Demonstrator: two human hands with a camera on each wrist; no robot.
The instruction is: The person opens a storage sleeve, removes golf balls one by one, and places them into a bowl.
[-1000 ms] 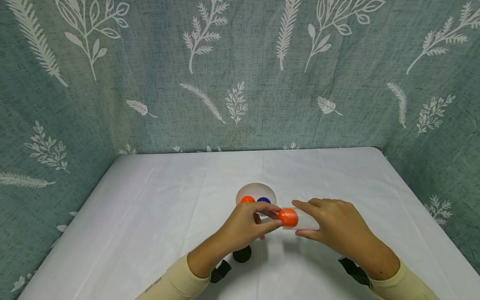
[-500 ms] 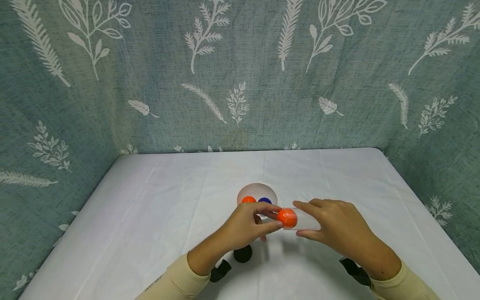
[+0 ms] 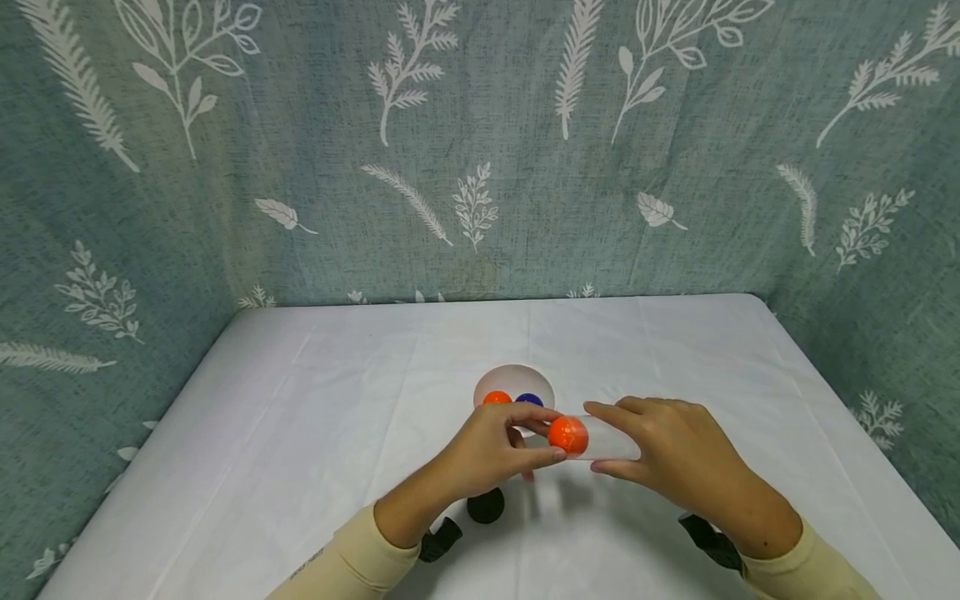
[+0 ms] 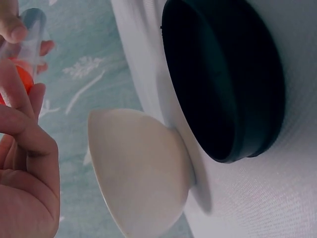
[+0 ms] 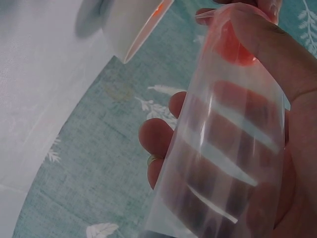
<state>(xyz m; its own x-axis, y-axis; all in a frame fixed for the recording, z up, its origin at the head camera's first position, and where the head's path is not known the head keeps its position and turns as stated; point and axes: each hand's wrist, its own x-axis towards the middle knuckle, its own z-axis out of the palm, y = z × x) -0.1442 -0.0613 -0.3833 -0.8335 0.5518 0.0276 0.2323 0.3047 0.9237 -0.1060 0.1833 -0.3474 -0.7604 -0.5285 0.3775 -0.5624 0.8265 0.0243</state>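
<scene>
Above the table, the right hand (image 3: 667, 437) grips a clear plastic tube (image 3: 611, 438) lying roughly sideways. At its left end is an orange ball (image 3: 567, 437), pinched between the thumb and fingers of the left hand (image 3: 483, 454). In the right wrist view the fingers wrap round the see-through tube (image 5: 223, 144), and the ball (image 5: 235, 49) shows reddish at its far end. Just behind the left hand stands a white bowl (image 3: 513, 379), holding another orange ball (image 3: 497, 397) and a blue ball (image 3: 529, 400). The left hand partly hides the bowl.
A black round cap-like piece (image 3: 486, 507) lies on the white-covered table (image 3: 315, 450), below the left forearm; the left wrist view shows it hollow. Black bands (image 3: 441, 540) sit at both wrists. A green leaf-patterned curtain (image 3: 480, 192) surrounds the table's back and sides.
The orange ball has shifted left within the tube toward the left hand, so more of it sticks out at the tube's end. Both hands stay almost where they were.
</scene>
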